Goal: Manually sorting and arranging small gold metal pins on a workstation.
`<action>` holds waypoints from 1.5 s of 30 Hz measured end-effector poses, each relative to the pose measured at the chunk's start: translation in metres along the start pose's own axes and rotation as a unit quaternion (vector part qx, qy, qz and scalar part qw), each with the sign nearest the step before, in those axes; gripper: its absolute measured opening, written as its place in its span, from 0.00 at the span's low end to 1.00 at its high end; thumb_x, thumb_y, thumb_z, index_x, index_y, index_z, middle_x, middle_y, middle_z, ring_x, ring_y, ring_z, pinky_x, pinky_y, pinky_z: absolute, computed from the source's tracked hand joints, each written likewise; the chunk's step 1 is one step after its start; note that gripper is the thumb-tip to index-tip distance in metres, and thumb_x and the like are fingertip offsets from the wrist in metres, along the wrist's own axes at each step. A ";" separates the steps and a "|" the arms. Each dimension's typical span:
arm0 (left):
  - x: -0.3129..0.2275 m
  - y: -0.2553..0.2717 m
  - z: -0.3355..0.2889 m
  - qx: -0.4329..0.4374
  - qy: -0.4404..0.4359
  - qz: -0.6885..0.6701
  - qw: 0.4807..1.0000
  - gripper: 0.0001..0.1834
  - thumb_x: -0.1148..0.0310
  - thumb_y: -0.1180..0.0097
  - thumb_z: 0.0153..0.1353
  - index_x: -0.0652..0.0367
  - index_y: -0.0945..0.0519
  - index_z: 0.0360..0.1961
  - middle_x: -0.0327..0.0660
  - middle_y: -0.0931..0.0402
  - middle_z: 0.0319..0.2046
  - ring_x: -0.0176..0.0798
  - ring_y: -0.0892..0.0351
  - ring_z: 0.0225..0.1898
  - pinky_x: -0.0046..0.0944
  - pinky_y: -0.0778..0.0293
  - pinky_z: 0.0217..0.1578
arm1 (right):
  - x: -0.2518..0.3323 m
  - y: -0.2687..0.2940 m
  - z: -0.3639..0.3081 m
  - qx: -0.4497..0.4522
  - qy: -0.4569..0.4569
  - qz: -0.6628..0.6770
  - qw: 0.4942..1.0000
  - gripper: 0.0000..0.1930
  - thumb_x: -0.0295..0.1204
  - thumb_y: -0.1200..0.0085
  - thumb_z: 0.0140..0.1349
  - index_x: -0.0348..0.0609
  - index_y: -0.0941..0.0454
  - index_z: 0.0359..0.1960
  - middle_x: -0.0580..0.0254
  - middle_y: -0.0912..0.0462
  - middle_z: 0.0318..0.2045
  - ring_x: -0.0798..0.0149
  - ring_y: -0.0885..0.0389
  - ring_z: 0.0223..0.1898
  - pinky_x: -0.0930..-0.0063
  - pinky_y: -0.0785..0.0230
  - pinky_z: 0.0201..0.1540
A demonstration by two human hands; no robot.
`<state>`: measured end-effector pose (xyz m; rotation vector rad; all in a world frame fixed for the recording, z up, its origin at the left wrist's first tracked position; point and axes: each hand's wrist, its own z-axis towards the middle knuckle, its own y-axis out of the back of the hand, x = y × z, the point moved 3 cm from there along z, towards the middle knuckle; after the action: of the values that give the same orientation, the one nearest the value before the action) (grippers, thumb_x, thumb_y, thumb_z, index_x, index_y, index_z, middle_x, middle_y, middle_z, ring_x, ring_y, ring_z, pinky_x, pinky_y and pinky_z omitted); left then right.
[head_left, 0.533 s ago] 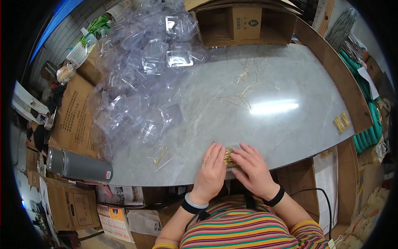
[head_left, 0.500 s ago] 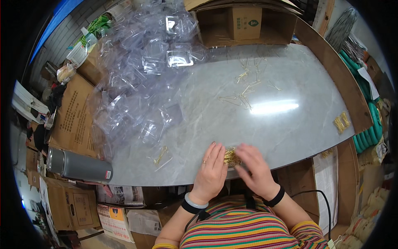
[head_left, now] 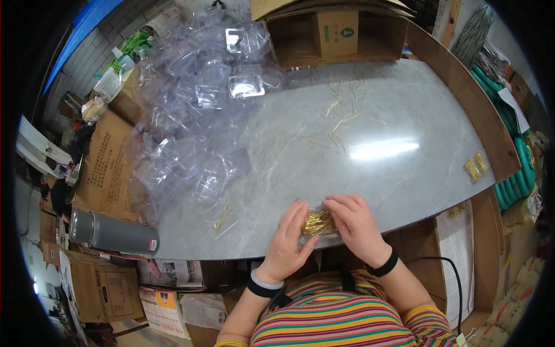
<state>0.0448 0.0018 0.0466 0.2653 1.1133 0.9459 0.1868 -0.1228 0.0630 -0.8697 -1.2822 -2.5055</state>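
Note:
A small clear plastic box [head_left: 327, 234] at the table's near edge is filled with gold-coloured wire pins [head_left: 318, 222]. My left hand [head_left: 291, 237] is curled along its left side, thumb at the near side. From the right, my right hand [head_left: 355, 228] closes on the box, its fingers bent over the far right corner. The palms and parts of the box walls are hidden. More gold pins [head_left: 221, 217] lie on a clear piece to the left. Two gold bundles [head_left: 475, 168] sit at the right edge, and loose pins [head_left: 335, 133] are scattered farther back.
Clear plastic boxes [head_left: 196, 104] form a big heap over the table's left and far left. A grey bottle [head_left: 115, 230] lies on its side at the near left. Cardboard [head_left: 462, 98] borders the right edge, and an open carton [head_left: 289, 43] stands at the back.
My right hand has stopped its blurred motion and settled on the box's right side. My left hand has shifted slightly left, and more of the gold pins shows between the hands.

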 end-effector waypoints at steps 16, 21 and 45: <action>-0.008 -0.004 0.000 -0.053 0.054 0.141 0.987 0.31 0.59 0.37 0.64 0.73 0.26 0.59 0.57 0.28 0.56 0.59 0.28 0.55 0.53 0.31 0.57 | 0.011 0.007 -0.027 -0.096 -0.138 0.053 0.984 0.10 0.22 0.39 0.61 0.41 0.18 0.44 0.56 0.19 0.29 0.51 0.20 0.33 0.62 0.27 0.38; -0.010 -0.008 0.001 -0.026 0.033 0.168 0.985 0.37 0.54 0.36 0.63 0.75 0.29 0.62 0.59 0.32 0.62 0.60 0.31 0.61 0.55 0.34 0.61 | 0.015 0.002 -0.020 -0.038 -0.026 0.046 0.998 0.13 0.21 0.39 0.60 0.42 0.18 0.47 0.58 0.20 0.29 0.52 0.23 0.36 0.61 0.31 0.41; 0.010 0.014 -0.005 0.035 0.042 -0.056 0.997 0.51 0.52 0.25 0.51 0.65 0.36 0.71 0.53 0.34 0.67 0.57 0.36 0.68 0.50 0.38 0.68 | 0.003 -0.014 -0.010 0.077 0.017 -0.050 0.996 0.25 0.39 0.44 0.68 0.42 0.29 0.64 0.52 0.27 0.65 0.47 0.31 0.67 0.43 0.52 0.72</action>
<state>0.0341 0.0166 0.0465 0.2204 1.2275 0.8252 0.1740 -0.1222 0.0511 -0.7437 -1.5186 -2.4440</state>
